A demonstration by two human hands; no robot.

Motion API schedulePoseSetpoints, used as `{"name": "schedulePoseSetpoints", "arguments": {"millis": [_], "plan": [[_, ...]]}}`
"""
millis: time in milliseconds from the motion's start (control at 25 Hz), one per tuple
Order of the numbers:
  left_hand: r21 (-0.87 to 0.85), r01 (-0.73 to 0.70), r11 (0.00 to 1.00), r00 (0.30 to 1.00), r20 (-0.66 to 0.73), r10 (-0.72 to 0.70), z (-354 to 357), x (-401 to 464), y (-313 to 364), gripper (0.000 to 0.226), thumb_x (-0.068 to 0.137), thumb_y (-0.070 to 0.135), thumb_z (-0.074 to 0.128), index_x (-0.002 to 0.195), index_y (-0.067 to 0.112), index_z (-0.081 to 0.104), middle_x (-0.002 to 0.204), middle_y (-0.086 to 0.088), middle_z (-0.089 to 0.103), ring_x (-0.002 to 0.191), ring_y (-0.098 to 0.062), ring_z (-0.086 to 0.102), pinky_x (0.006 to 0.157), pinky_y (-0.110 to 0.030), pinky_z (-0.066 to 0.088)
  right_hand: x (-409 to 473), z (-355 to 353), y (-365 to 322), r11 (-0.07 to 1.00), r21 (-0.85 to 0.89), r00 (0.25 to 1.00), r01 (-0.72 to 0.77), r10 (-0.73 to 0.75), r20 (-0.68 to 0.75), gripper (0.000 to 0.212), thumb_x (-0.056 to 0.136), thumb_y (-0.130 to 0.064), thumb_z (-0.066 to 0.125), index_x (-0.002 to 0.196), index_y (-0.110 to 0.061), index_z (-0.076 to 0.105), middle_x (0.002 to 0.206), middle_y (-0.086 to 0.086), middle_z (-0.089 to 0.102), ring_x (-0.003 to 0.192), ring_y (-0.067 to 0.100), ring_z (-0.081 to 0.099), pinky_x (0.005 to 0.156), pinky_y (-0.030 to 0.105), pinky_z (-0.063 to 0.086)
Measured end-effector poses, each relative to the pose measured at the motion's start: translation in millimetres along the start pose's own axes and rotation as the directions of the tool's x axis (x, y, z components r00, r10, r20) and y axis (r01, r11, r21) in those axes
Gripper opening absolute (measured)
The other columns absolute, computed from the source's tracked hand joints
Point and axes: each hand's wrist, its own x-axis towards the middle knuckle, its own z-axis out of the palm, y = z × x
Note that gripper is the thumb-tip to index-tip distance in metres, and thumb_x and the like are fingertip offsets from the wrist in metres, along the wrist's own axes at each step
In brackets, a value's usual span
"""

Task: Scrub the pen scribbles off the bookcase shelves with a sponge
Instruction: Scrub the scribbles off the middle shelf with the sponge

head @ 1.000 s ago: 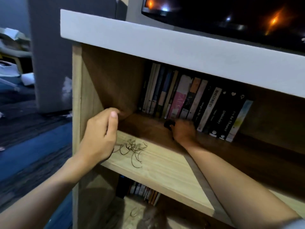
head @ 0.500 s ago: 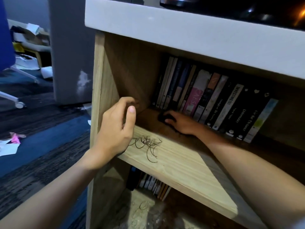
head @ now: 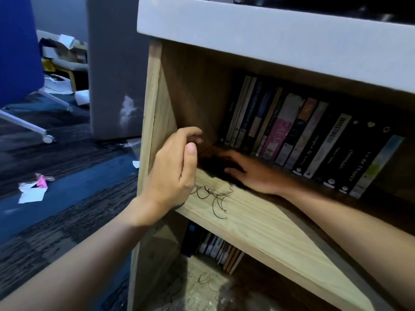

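Scribbles (head: 213, 197) sit at shelf (head: 269, 223) front-left corner, nearer my right hand (head: 249, 173), flat on dark sponge (head: 211, 163); left hand (head: 173, 173) loosely curled, empty.

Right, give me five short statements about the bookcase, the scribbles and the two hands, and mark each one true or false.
1. Pen scribbles mark the front part of the upper shelf. True.
2. The right hand is lifting a book off the shelf. False: it lies on the shelf in front of the books, over a dark sponge.
3. The left hand is at the bookcase's side panel, by the shelf's left end. True.
4. The lower shelf is free of pen marks. False: it shows scribbles too.
5. The books lie stacked flat. False: they stand in a row, leaning.
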Motion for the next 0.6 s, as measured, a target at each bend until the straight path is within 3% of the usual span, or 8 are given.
{"name": "schedulePoseSetpoints", "arguments": {"millis": [80, 160, 280, 360, 440, 520, 600], "plan": [[-0.008, 0.006, 1.000, 1.000, -0.014, -0.006, -0.6, 0.2, -1.8, 0.045, 0.100, 0.031, 0.024, 0.122, 0.005, 0.054, 0.108, 0.000, 0.062, 0.104, -0.006, 0.057, 0.090, -0.014, 0.042, 33.3, -8.0, 38.0, 0.969, -0.175, 0.980, -0.175, 0.154, -0.127, 0.035, 0.098, -0.025, 0.050, 0.131, -0.013, 0.044, 0.125, 0.011, 0.057, 0.113, 0.027, 0.057, 0.092, 0.032, 0.046], [-0.023, -0.015, 1.000, 0.999, -0.033, 0.015, -0.8, -1.1, -3.7, 0.044, 0.100, 0.029, 0.024, 0.122, 0.006, 0.054, 0.106, 0.000, 0.063, 0.103, -0.005, 0.058, 0.089, -0.013, 0.041, 65.5, -5.4, 52.8, 0.872, -0.381, 0.948, -0.308, 0.250, -0.195, 0.030, 0.098, -0.024, 0.051, 0.124, -0.008, 0.052, 0.121, 0.017, 0.059, 0.107, 0.033, 0.058, 0.085, 0.034, 0.046], [-0.029, -0.042, 0.999, 0.998, -0.058, 0.040, -0.7, -0.9, -7.0, 0.043, 0.099, 0.029, 0.024, 0.121, 0.007, 0.054, 0.102, 0.000, 0.063, 0.099, -0.004, 0.059, 0.087, -0.013, 0.042, 93.9, 10.6, 32.9, 0.802, -0.524, 0.952, -0.286, 0.176, -0.251, 0.029, 0.096, -0.030, 0.049, 0.118, -0.014, 0.060, 0.116, 0.018, 0.063, 0.104, 0.034, 0.060, 0.083, 0.035, 0.047], [-0.022, -0.039, 0.999, 0.998, -0.042, 0.038, -0.4, 1.3, -8.5, 0.044, 0.100, 0.029, 0.023, 0.120, 0.005, 0.054, 0.100, -0.001, 0.063, 0.097, -0.006, 0.060, 0.085, -0.015, 0.043, 82.0, 20.8, 3.7, 0.872, -0.463, 0.967, -0.161, 0.046, -0.249, 0.029, 0.095, -0.037, 0.050, 0.118, -0.023, 0.061, 0.115, 0.011, 0.066, 0.106, 0.030, 0.061, 0.087, 0.035, 0.047], [-0.017, -0.028, 0.999, 0.999, -0.025, 0.027, -0.7, 0.8, -6.7, 0.043, 0.100, 0.028, 0.024, 0.120, 0.004, 0.054, 0.099, -0.002, 0.064, 0.096, -0.008, 0.060, 0.084, -0.017, 0.045, 49.5, 21.9, -17.9, 0.987, -0.157, 0.985, -0.019, -0.008, -0.171, 0.023, 0.093, -0.035, 0.057, 0.114, -0.027, 0.064, 0.116, -0.002, 0.067, 0.110, 0.016, 0.060, 0.092, 0.031, 0.046], [-0.014, -0.039, 0.999, 0.999, -0.017, 0.039, -1.2, -0.7, -6.2, 0.042, 0.100, 0.027, 0.024, 0.119, 0.004, 0.055, 0.099, -0.003, 0.064, 0.096, -0.008, 0.060, 0.083, -0.018, 0.045, 6.8, 12.7, -17.3, 0.991, 0.112, 0.996, 0.074, -0.068, -0.059, 0.017, 0.090, -0.028, 0.064, 0.107, -0.029, 0.065, 0.116, -0.011, 0.066, 0.110, 0.003, 0.059, 0.096, 0.019, 0.044], [-0.009, -0.040, 0.999, 0.999, -0.029, 0.040, -1.3, 0.0, -7.3, 0.043, 0.101, 0.027, 0.023, 0.118, 0.005, 0.055, 0.097, -0.002, 0.064, 0.095, -0.006, 0.060, 0.083, -0.015, 0.044, -12.0, -4.3, 4.7, 0.996, 0.070, 0.998, 0.053, -0.054, 0.023, 0.022, 0.090, -0.029, 0.063, 0.112, -0.031, 0.064, 0.119, -0.012, 0.065, 0.110, 0.001, 0.059, 0.098, 0.018, 0.043]]}}
